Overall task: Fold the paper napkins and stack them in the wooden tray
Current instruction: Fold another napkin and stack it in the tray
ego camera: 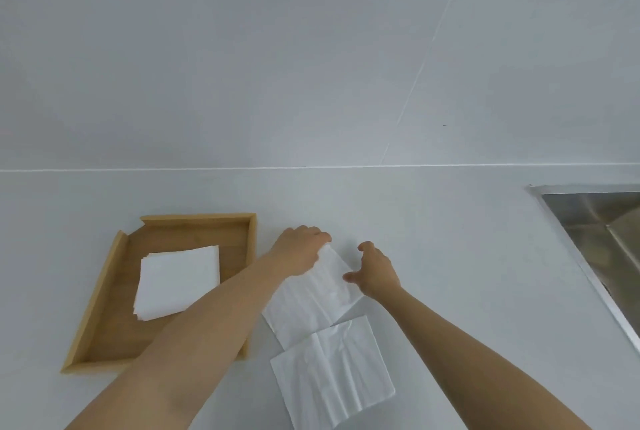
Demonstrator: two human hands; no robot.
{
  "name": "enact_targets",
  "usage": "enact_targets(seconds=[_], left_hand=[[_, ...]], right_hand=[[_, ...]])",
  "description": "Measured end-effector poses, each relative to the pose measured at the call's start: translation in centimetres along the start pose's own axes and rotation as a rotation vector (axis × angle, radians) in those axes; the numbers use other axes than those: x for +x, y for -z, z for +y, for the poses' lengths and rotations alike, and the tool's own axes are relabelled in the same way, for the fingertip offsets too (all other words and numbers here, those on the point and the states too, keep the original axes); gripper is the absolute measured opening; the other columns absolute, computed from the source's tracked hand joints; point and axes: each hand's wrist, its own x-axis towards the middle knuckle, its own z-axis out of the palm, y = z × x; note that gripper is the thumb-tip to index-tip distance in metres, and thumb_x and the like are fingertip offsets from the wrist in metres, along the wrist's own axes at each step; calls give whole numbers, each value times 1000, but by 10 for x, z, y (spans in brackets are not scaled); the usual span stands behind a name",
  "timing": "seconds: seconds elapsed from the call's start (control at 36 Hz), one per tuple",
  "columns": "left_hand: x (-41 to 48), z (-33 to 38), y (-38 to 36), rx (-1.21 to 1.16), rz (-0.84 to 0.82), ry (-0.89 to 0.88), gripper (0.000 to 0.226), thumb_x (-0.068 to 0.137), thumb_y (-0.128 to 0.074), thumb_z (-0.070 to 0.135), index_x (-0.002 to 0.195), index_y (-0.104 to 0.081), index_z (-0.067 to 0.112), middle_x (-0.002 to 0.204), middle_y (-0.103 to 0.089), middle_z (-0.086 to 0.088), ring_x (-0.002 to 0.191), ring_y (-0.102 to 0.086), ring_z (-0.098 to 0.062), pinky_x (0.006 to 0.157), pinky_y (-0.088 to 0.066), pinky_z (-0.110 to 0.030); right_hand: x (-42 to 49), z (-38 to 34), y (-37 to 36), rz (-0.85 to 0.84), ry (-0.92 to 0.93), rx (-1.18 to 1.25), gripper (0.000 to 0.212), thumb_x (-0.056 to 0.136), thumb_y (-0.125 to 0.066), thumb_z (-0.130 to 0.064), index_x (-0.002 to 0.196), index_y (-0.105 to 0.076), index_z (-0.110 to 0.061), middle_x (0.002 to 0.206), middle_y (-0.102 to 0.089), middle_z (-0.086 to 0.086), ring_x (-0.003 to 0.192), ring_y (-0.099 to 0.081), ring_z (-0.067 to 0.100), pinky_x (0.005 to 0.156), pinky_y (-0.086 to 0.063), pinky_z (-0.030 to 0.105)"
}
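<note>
**Thin paper may crease crooked**

Just right of the tray, the left hand pinches the napkin's far edge; the right hand hovers with fingers spread. Uneven pulling could skew the fold or tear it.

I'm seeing the wooden tray lying flat at left, holding a neat stack of folded white napkins. Just right of it, one napkin is lying partly folded, overlapping another creased, unfolded napkin nearer me.
</note>
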Motion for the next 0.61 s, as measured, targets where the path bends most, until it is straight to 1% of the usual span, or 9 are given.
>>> enact_targets(seconds=[0.17,0.25,0.31,0.36,0.39,0.44,0.53,0.58,0.61], left_hand=[[16,19,-10,27,-79,-55,53,90,-47,8,139,-31,21,138,-39,-12,123,-41,-30,99,-38,-41],[24,20,-12,-16,-86,-29,52,87,-48,5,134,-36,21,132,-38,-12,120,-40,-29,96,-40,-40],[28,20,-11,-66,-115,1,47,85,-51,6,129,-40,20,130,-37,-11,119,-39,-28,94,-40,-38],[31,21,-11,-83,-145,17,42,84,-54,7,123,-43,18,128,-36,-10,117,-39,-27,92,-40,-36],[33,21,-10,-76,-156,21,38,84,-55,9,120,-45,17,128,-37,-11,116,-39,-27,92,-40,-36],[36,20,-9,-47,-172,29,32,83,-58,13,114,-50,15,127,-37,-11,116,-39,-28,93,-39,-36],[39,19,-9,-3,-203,36,33,83,-59,18,115,-54,15,129,-37,-12,119,-37,-29,96,-37,-37],[40,18,-9,21,-210,24,33,83,-58,18,116,-56,15,129,-39,-12,121,-37,-29,95,-37,-37],[40,18,-9,22,-205,16,31,83,-57,18,114,-57,14,128,-42,-11,120,-39,-29,94,-36,-37]], right_hand=[[-6,13,-7,20,-45,-72,54,83,-65,-28,126,-37,-8,129,-49,8,122,-42,26,91,-43,35],[-6,13,-11,19,-52,-98,53,82,-66,-32,122,-40,-8,126,-51,7,119,-44,25,89,-43,33],[-7,12,-14,12,-49,-134,49,81,-66,-34,116,-43,-9,121,-55,7,115,-46,25,85,-41,31],[-6,12,-17,1,-48,-157,38,81,-65,-35,103,-44,-12,110,-58,6,110,-49,25,78,-38,30],[-6,11,-18,-10,-52,-155,35,81,-65,-34,95,-41,-13,99,-58,4,107,-50,24,74,-36,30],[-5,9,-19,-38,-57,-144,32,82,-64,-31,87,-38,-15,82,-50,0,100,-51,24,70,-35,29],[-1,7,-19,-81,-53,-102,19,81,-65,-25,88,-52,-13,89,-53,2,107,-55,25,69,-38,28],[1,7,-18,-97,-48,-59,21,80,-66,-20,97,-60,-8,100,-59,7,108,-54,25,70,-40,28],[3,8,-18,-100,-44,-41,19,80,-65,-17,96,-61,-8,103,-60,8,105,-55,25,70,-40,28]])
